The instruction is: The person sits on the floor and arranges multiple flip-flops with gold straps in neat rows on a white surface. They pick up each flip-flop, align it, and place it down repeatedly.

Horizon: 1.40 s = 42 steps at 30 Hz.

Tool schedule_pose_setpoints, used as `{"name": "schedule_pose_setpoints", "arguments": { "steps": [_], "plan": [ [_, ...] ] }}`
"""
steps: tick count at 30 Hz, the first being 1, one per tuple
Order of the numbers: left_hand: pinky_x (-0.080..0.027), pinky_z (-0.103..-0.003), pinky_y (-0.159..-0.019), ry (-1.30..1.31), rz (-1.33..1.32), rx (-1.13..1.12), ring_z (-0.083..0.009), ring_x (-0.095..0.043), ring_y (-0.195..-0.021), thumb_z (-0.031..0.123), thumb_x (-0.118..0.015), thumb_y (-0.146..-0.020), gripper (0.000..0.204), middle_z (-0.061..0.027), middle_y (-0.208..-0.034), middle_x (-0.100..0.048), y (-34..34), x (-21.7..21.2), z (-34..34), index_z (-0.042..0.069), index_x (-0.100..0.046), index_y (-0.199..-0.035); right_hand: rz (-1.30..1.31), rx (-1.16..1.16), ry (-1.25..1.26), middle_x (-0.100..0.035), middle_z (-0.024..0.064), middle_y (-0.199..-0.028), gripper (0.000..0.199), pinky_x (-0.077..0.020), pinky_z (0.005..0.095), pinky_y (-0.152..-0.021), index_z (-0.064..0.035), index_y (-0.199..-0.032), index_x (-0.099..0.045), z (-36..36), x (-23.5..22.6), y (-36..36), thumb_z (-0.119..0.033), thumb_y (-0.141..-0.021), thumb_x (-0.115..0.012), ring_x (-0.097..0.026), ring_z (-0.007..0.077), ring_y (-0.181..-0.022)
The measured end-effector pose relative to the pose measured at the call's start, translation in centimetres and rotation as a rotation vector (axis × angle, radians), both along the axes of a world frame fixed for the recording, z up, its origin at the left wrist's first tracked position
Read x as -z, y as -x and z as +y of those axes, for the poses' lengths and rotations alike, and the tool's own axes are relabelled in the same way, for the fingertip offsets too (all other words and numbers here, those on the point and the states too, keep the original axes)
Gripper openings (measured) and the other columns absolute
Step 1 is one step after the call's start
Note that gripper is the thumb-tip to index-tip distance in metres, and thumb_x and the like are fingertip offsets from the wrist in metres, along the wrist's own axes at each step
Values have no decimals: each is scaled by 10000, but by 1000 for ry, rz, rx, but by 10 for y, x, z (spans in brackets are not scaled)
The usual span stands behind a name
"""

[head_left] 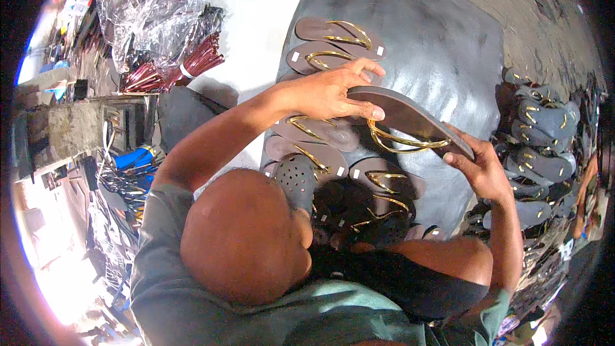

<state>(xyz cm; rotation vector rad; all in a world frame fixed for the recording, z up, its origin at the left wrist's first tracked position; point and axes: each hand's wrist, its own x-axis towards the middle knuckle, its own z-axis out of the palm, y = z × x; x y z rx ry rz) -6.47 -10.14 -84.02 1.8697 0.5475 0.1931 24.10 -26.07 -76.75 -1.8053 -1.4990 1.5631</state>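
A brown flip-flop (416, 112) with a shiny gold V-shaped strap is held up between my two hands, its sole tilted on edge. My left hand (330, 93) grips its left end, with the thumb against the footbed and the index finger stretched out beyond it. At the lower right end, the fingers of my right hand (482, 165) close round the sole. Beneath and left of my hands, several similar brown flip-flops (314, 157) with gold straps and small white labels lie in a column. My left forearm partly covers some of them.
A dark sheet (397, 19) lies under the flip-flops, beside a white sheet (256, 32). Bundled dark red straps (198, 64) and a clear plastic bag (154, 16) are at upper left. Dark flip-flops (538, 128) are piled at right. A grey perforated clog (296, 179) shows near the flip-flops.
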Motion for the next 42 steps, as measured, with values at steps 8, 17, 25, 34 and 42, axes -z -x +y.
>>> {"name": "schedule_pose_setpoints", "arguments": {
  "steps": [8,17,25,34,42],
  "plan": [
    [-489,-384,-930,117,139,-147,-212,-621,-1057,531,-637,-941,610,-97,-1111,-704,15,7,78,11,-627,-1262,50,207,-152,-598,135,-1334,603,-429,373,-1054,-2,-1404,-498,109,18,-12,-290,-919,-713,-556,233,-1240],
    [-534,-316,-970,356,-40,-600,-201,-630,-1127,368,-665,-966,560,-132,-1258,-615,51,122,223,-71,-575,-1302,338,620,-312,-635,104,-1175,592,-535,342,-920,-1,-1377,-538,239,187,24,-247,-890,-769,-629,199,-1089],
    [-518,-301,-984,83,117,-675,-204,-639,-1128,320,-728,-917,541,-157,-1217,-668,54,151,236,-54,-619,-1292,278,701,-353,-679,131,-1100,560,-557,312,-779,20,-1337,-579,257,260,46,-239,-880,-771,-667,190,-915],
    [-539,-317,-973,23,183,-648,-200,-666,-1089,294,-719,-924,476,-162,-1164,-692,64,165,236,-57,-654,-1238,54,590,-295,-629,78,-1077,556,-558,293,-781,-61,-1327,-634,266,266,43,-322,-864,-797,-620,142,-912],
    [-530,-321,-992,67,187,-660,-205,-658,-1096,307,-714,-934,477,-153,-1163,-690,66,172,237,-64,-654,-1227,-250,487,-475,-682,206,-1213,534,-508,411,-953,-19,-1239,-669,262,277,49,-416,-886,-724,-662,349,-1113]
  ]
}}
